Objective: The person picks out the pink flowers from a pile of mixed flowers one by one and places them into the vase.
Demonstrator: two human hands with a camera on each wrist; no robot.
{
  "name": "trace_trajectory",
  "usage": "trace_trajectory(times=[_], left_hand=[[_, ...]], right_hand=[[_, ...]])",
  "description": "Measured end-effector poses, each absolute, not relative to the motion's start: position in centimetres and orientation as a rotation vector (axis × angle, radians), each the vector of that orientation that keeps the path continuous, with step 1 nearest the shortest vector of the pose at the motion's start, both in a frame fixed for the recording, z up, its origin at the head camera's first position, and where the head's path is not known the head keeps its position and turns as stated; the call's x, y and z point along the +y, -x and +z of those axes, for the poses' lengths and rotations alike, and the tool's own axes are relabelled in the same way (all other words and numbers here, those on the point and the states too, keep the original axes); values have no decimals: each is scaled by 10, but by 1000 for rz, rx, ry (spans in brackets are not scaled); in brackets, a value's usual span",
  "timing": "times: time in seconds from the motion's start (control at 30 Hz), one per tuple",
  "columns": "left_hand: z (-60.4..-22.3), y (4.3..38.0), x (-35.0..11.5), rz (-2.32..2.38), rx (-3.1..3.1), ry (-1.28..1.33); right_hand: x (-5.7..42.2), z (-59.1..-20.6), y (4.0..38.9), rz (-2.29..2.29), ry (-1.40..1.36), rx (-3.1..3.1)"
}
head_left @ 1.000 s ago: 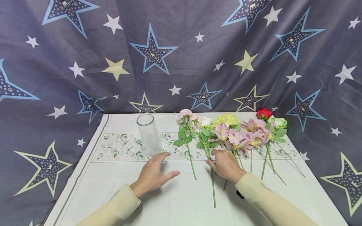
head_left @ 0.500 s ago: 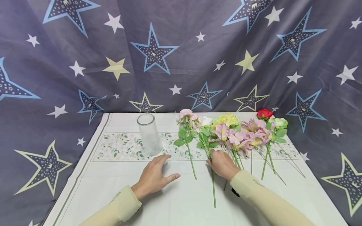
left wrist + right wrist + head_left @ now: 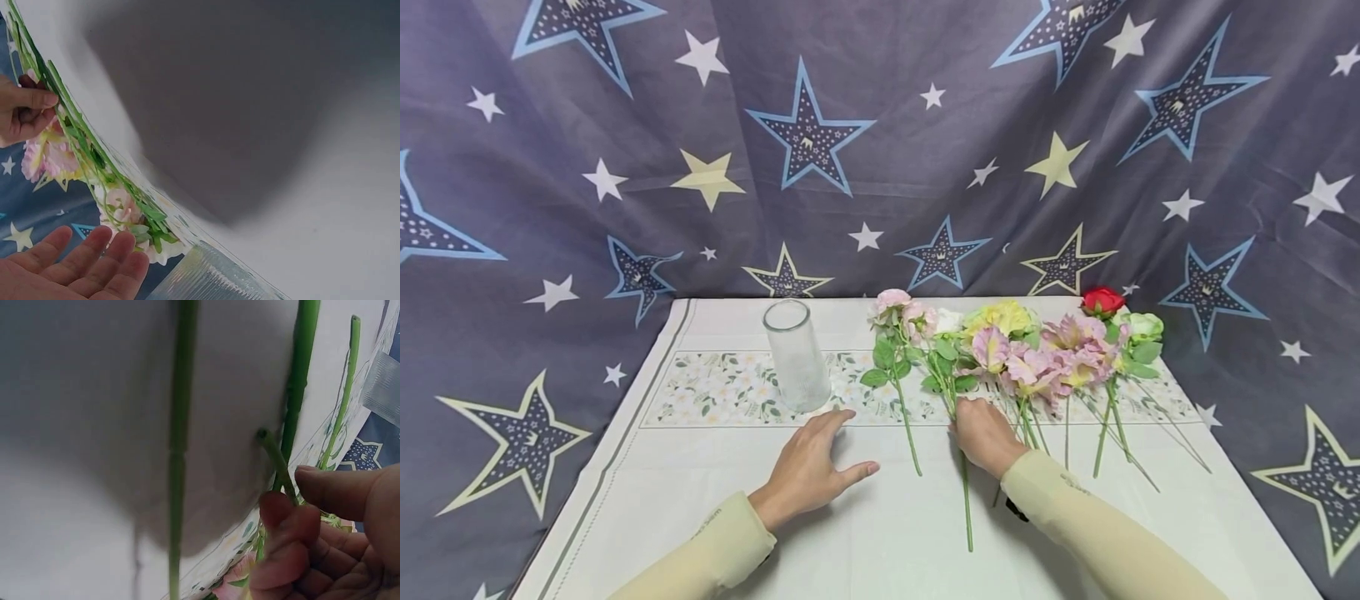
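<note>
My right hand is low over the table among artificial flower stems. In the right wrist view its thumb and index finger pinch a green flower stem near its cut end, and a longer stem runs right behind. Which bloom the pinched stem belongs to is hidden. My left hand has its fingers spread and thumb apart, holding nothing, just in front of the clear ribbed glass vase, which stands upright. Between the hands lies a pale pink flower with a leafy stem.
Yellow and mauve flowers lie in a heap right of centre. A red flower and a pale green one are at the far right. The white tablecloth has a floral band; a star-patterned curtain hangs behind.
My right hand has turned and shifted slightly left, its fingers closing in on the stem, with the forearm swinging left. The left hand, vase and flowers stay nearly the same.
</note>
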State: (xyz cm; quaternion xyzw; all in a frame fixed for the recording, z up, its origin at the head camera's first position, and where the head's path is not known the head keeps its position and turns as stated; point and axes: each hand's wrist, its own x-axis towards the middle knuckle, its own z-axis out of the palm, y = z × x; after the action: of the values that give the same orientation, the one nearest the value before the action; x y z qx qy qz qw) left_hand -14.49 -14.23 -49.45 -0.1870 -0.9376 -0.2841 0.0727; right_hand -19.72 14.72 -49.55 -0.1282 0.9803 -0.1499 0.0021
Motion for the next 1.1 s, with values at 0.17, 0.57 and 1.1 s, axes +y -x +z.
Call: trace_trajectory(times=[0.17, 0.57, 1.1], left_hand=[[-496, 144, -143, -858, -2817, 563], [-497, 143, -142, -887, -2834, 557], [-496, 144, -136, -872, -2795, 572]], right_hand=[[146, -496, 198, -445, 399, 3085], [145, -490, 196, -645, 323, 3089], [144, -479, 186, -915, 304, 3125]])
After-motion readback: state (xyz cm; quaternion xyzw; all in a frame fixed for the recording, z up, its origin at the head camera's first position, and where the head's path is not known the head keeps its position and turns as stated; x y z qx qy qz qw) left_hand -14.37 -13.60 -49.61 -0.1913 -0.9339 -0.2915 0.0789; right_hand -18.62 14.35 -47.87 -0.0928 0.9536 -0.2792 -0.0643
